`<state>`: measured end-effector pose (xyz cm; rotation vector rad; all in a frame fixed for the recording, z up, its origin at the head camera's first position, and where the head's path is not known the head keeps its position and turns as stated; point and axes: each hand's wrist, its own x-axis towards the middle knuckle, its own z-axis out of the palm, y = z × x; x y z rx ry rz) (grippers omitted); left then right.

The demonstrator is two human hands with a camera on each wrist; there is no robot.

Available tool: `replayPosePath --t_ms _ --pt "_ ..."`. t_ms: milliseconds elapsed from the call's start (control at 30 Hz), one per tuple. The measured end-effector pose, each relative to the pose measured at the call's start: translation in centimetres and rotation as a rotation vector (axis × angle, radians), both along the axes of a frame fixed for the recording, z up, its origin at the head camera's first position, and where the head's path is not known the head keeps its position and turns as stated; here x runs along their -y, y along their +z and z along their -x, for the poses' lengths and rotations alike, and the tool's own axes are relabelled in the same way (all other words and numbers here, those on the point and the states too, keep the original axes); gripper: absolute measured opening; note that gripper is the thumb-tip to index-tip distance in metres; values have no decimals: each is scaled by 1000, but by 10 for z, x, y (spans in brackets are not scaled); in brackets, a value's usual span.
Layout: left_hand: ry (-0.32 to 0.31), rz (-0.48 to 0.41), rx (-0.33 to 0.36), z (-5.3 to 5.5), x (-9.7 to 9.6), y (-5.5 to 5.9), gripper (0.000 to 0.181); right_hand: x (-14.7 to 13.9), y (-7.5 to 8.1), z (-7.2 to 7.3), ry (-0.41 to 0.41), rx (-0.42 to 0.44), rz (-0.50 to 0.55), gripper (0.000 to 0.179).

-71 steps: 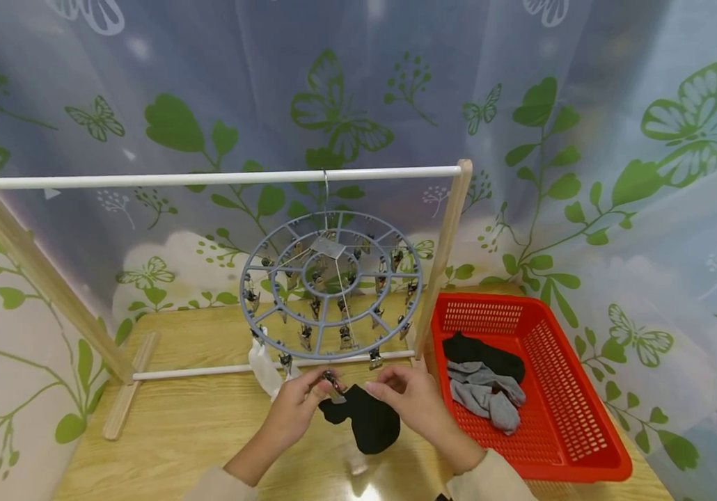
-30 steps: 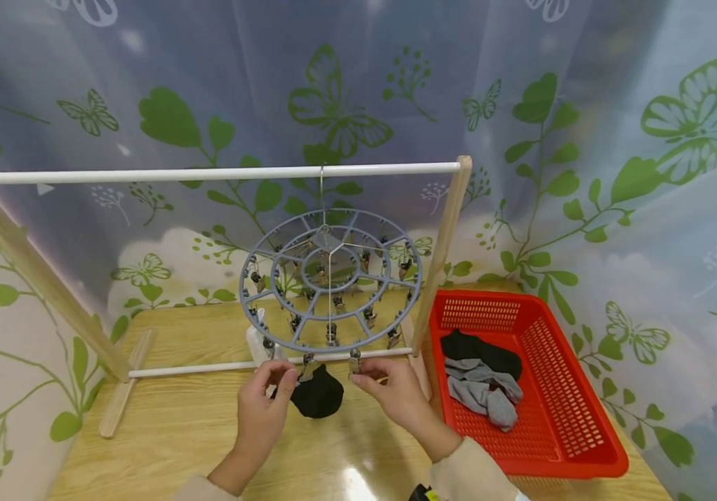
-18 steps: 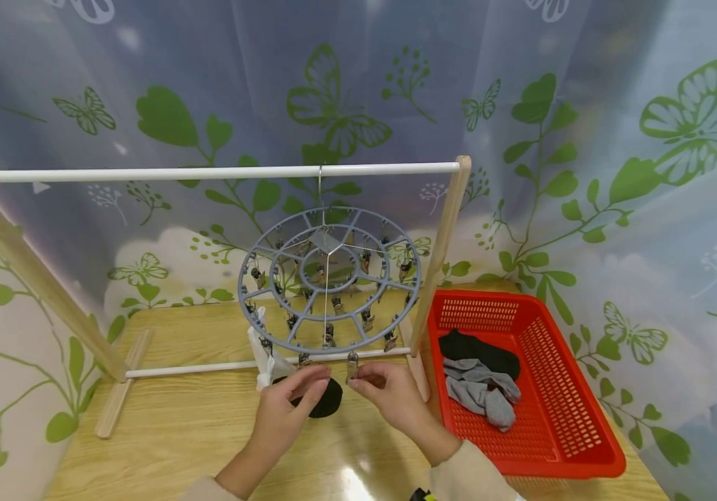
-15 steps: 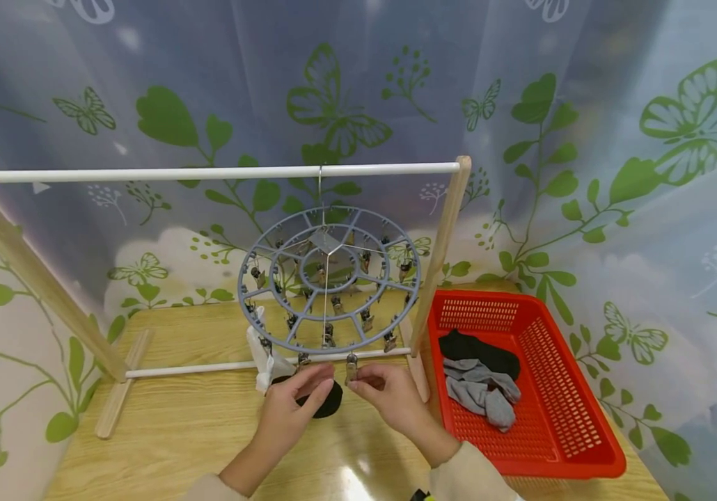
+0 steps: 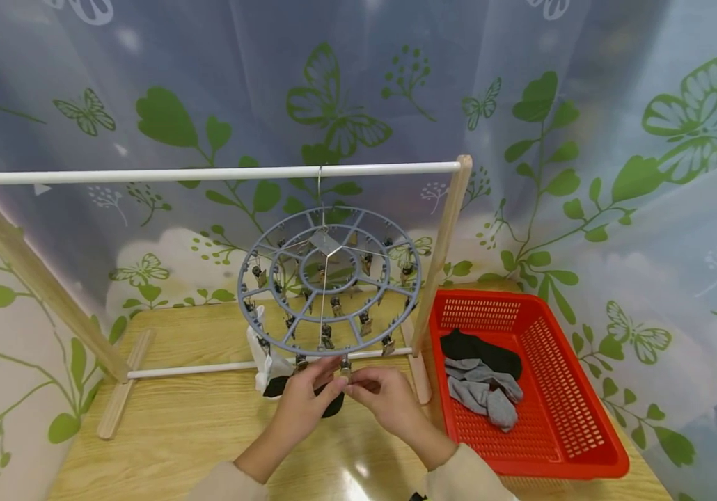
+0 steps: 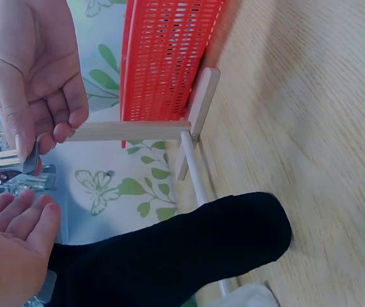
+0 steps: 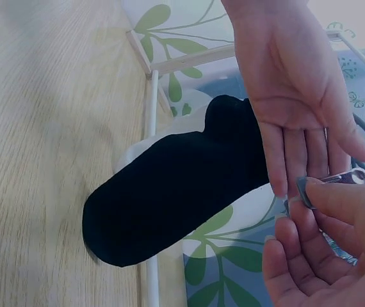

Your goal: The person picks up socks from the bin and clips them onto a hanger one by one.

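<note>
A round grey clip hanger [image 5: 325,243] hangs from the rack's top bar with many metal clips. At its front edge, my right hand [image 5: 390,400] pinches one metal clip [image 7: 336,179] between thumb and fingers. Close on the other side of that clip is my left hand [image 5: 302,403], its fingers nearly straight and the thumb apart. Below and behind the left hand hangs a black sock [image 7: 163,185]; its upper end meets another clip [image 6: 47,288] beside that hand, partly hidden. A white sock [image 5: 263,362] hangs further left on the hanger.
A red plastic basket [image 5: 590,396] stands on the right with a black sock [image 5: 480,353] and a grey sock [image 5: 486,393] inside. The wooden rack has a white top bar [image 5: 208,175], a low white rod [image 5: 195,370] and side posts [image 5: 443,257] near the hands.
Both hands first worked at the black sock and a clip. The right hand then took the neighbouring clip, and the left hand left the sock hanging and moved right toward it.
</note>
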<state>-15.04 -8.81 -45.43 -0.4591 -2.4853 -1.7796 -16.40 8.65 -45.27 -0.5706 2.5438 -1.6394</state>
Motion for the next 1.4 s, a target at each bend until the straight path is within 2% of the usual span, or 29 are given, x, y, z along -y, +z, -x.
replayPosePath --t_ms 200,367,633,867,967,1133,1233,1400 --pt "-35 72 -13 7 -4 3 43 1 -2 -1 25 -17 11 16" --pt "-53 67 -6 8 -5 3 39 1 -1 -2 27 -22 13 15" --pt "-39 71 -25 9 -6 3 33 2 1 -2 31 1 52 16" --pt "-98 96 17 11 -3 5 42 4 12 -8 33 10 32 13" --pt "-117 83 33 12 -3 5 43 5 12 -8 33 -4 24 13" --pt "-126 66 42 12 -2 3 37 4 2 -6 43 -9 50 15" --pt "-116 61 46 12 -1 2 33 3 -2 -4 58 1 72 16" --pt "-79 5 58 11 0 2 32 -4 -2 -3 44 12 24 18"
